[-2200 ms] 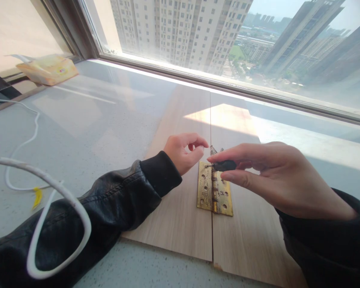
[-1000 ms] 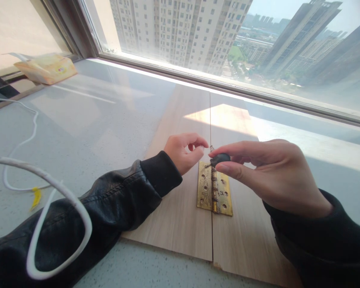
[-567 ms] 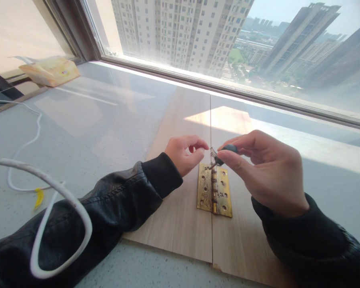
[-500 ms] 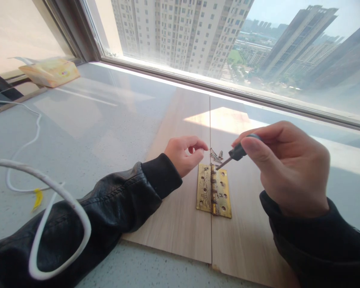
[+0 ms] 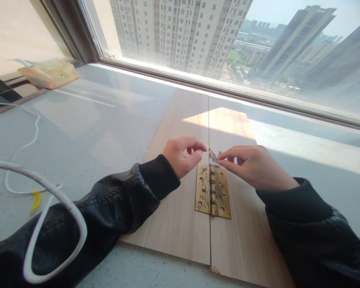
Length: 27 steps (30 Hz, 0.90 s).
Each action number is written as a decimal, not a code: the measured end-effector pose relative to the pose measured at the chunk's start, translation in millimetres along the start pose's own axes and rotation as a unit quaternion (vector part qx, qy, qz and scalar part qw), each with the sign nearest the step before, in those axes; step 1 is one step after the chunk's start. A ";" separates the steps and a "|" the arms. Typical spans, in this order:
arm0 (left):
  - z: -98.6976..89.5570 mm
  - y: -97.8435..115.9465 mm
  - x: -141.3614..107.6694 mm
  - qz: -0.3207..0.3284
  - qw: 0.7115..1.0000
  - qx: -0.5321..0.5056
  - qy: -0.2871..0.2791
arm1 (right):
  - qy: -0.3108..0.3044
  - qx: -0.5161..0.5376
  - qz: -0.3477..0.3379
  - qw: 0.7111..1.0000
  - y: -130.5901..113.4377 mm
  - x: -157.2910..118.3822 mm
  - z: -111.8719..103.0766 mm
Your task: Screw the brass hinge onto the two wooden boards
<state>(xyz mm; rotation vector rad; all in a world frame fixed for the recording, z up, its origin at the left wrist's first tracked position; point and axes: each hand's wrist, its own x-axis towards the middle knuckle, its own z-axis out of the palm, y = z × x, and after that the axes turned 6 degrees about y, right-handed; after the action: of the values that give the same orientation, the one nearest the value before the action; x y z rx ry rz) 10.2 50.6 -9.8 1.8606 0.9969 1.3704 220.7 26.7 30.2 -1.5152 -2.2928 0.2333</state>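
Observation:
A brass hinge [image 5: 203, 191] lies unfolded across the seam between two light wooden boards [image 5: 180, 236]. Just beyond its far end is a small pile of screws [image 5: 213, 156]. My right hand [image 5: 249, 164] reaches in from the right, its thumb and index finger pinched at the edge of the pile; whether a screw is between the fingertips is too small to tell. To the left of the screws, my left hand [image 5: 186, 154] is curled with thumb and index fingertips close together, and what they hold, if anything, cannot be made out. No screwdriver shows.
A white cable [image 5: 81, 224] loops over the left sleeve, and a yellow tag [image 5: 35, 201] lies near it. At the back left stands a tissue pack [image 5: 52, 74]. A window frame [image 5: 168, 80] runs along the far edge of the speckled counter [image 5: 108, 124].
The screwdriver that was in my right hand over the hinge is out of sight. That hand has moved left and down to the screws. My left hand has hardly moved.

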 end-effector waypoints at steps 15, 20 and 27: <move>-0.3 -0.6 -0.1 -0.006 1.000 -0.006 0.000 | -0.077 -0.059 -0.027 0.995 3.0 -0.2 7.0; -0.5 -1.7 -1.0 -0.009 1.000 -0.004 -0.002 | -0.076 -0.063 -0.018 0.995 4.9 -0.3 5.6; 0.6 -3.5 -0.3 -0.011 1.000 -0.012 -0.001 | 0.003 0.045 0.048 0.998 -8.7 -5.1 -17.2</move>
<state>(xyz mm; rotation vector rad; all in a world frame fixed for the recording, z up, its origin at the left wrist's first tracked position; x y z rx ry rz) 10.0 52.1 -13.0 1.8286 0.9929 1.3616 222.0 17.3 47.7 -1.5790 -2.1769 0.3533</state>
